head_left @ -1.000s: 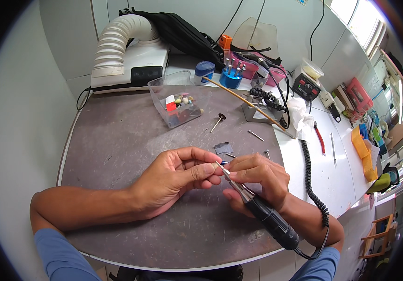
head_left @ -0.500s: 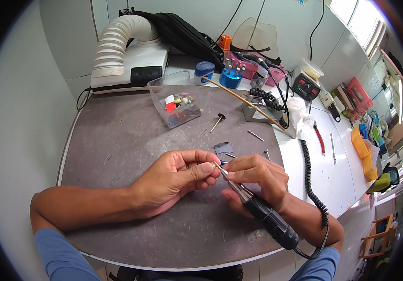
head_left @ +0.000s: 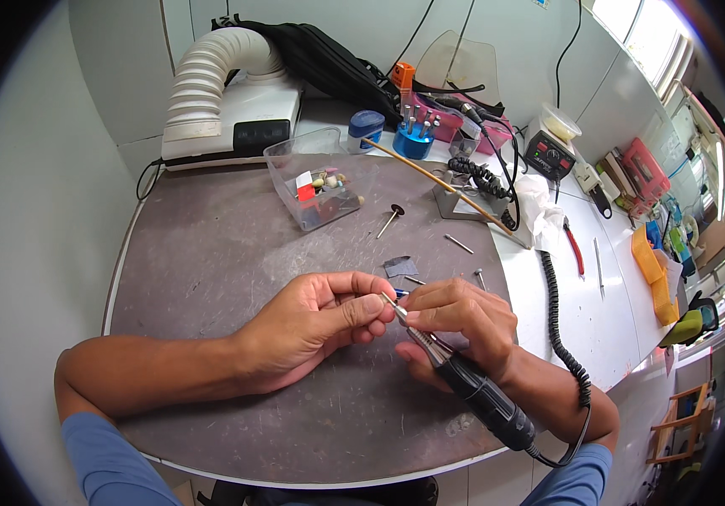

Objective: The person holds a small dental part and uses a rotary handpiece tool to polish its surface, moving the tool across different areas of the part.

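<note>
Over the front part of the bench, my right hand (head_left: 474,325) is closed around a black rotary handpiece (head_left: 491,405) with a ribbed metal nose. Its coiled cord (head_left: 563,341) trails from the rear end past my right forearm. A thin metal shank (head_left: 389,298) sticks out of the nose toward my left fingertips. My left hand (head_left: 316,325) is closed in a pinch, thumb against forefinger, right at that tip; whatever lies between them is too small and hidden to name. Just beyond the fingers lies a dark scrap of abrasive paper (head_left: 400,266).
Several loose bits lie past my hands, among them a dark-headed mandrel (head_left: 396,210) and a metal pin (head_left: 459,244). Farther back are a clear bin (head_left: 295,202), a wooden stick (head_left: 430,179), a blue bur holder (head_left: 414,142) and a white extractor hose (head_left: 202,76). Red-handled pliers (head_left: 576,249) lie right.
Both hands stay in nearly the same place. The handpiece tip has shifted very slightly at my left fingertips, and a little more of the shank shows.
</note>
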Demonstrator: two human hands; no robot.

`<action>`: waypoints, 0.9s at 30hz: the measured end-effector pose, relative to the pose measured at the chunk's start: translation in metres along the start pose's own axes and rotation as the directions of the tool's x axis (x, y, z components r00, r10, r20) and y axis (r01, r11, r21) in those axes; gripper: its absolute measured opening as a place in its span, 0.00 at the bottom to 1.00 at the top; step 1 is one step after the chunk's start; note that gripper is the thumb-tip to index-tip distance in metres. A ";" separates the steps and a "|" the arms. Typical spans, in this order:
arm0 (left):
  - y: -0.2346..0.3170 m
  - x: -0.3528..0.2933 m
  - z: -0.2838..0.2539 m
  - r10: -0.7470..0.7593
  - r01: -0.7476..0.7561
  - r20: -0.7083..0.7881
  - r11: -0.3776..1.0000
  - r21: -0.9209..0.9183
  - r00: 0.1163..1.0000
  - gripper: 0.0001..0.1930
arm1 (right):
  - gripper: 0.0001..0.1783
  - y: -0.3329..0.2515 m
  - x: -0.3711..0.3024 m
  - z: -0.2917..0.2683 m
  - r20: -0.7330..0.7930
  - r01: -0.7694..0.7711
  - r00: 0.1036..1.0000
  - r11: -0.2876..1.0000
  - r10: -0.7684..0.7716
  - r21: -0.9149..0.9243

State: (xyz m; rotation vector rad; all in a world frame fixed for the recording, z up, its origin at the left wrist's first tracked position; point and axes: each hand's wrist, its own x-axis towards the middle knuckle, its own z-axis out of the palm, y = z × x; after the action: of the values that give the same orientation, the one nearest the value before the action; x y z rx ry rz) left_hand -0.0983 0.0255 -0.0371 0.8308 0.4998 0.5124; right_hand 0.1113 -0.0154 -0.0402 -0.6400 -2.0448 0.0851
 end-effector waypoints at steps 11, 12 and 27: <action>0.000 0.000 -0.001 0.017 -0.017 -0.013 1.000 -0.005 1.000 0.11 | 0.16 0.001 0.001 0.000 0.007 -0.011 1.000 1.000 0.011 0.018; 0.000 -0.001 0.000 0.018 -0.018 -0.012 1.000 -0.004 1.000 0.11 | 0.16 0.001 0.001 0.000 0.007 -0.010 1.000 1.000 0.009 0.016; -0.004 -0.002 0.003 0.073 -0.071 -0.094 0.997 0.023 0.993 0.10 | 0.17 -0.001 0.001 -0.001 0.015 -0.012 1.000 0.999 0.011 0.053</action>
State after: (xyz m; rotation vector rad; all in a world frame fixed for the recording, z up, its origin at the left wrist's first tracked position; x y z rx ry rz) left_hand -0.0970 0.0208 -0.0382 0.8482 0.5643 0.6160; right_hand 0.1114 -0.0158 -0.0391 -0.6200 -2.0460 0.1502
